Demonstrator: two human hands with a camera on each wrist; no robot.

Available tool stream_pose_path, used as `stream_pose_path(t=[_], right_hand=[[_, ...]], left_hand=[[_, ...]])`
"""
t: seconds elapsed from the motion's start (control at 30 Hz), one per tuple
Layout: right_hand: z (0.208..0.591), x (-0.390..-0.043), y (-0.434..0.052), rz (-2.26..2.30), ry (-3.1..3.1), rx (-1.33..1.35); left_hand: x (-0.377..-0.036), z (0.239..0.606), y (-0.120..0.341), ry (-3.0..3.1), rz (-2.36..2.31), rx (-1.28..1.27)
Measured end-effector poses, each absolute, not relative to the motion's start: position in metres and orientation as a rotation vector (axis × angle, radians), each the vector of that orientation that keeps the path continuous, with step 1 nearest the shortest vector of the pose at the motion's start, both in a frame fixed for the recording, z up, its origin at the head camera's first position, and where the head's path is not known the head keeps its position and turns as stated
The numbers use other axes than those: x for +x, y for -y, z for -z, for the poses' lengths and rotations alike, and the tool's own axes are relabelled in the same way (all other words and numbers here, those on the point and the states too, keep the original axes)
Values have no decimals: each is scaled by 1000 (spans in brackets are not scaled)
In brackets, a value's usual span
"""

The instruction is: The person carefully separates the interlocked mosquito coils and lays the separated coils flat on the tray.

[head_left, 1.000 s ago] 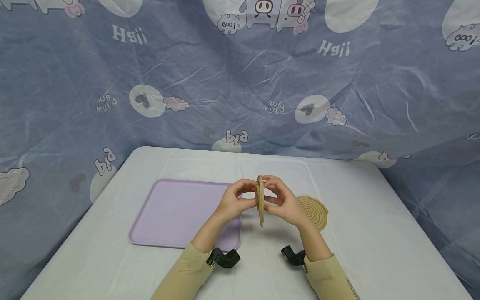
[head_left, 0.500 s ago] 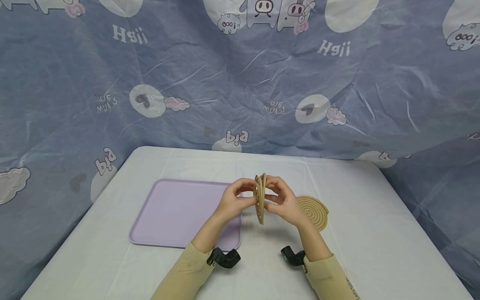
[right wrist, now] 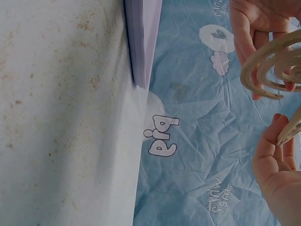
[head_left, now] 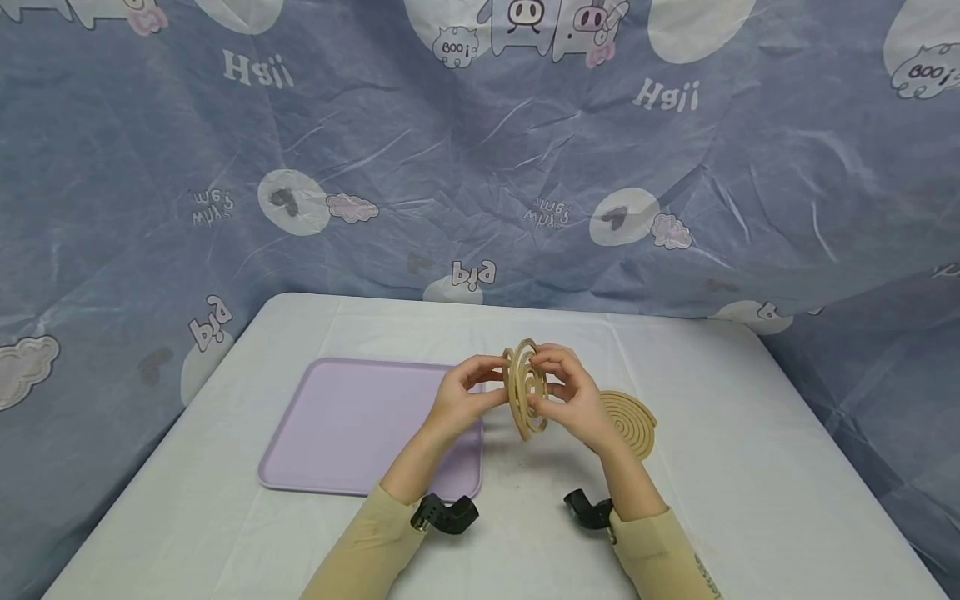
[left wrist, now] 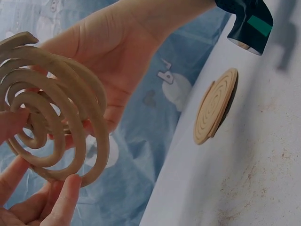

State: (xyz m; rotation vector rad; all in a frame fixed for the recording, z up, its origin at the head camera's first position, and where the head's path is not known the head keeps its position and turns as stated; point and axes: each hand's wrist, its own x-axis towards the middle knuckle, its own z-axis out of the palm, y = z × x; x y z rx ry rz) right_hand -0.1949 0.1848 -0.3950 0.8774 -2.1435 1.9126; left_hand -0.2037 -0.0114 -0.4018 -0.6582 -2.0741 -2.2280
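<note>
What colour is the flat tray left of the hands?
Pale lilac rectangular tray, plain and unpatterned; the head view shows it best.

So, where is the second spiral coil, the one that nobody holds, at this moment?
In the head view, the flat coil lies on the white table, just right of the right hand and on the far side from the purple tray.

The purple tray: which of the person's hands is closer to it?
Left. The left hand hovers over the purple tray's right edge; the right hand is farther right, beside the flat coil.
</note>
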Motion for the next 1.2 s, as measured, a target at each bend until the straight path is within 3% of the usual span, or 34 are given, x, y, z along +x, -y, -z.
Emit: stream_pose_path(t=[0.27, 0.77, 1.2], right_hand=[[393, -194, -186, -1889, 2162, 833], [391, -192, -190, -1966, 2146, 633], [390, -193, -193, -1975, 2181, 441]], left_hand=[[-204, 403, 12, 2054, 2358, -587], [-208, 403, 14, 2121, 2330, -185], [-212, 405, 18, 2013, 2320, -250]])
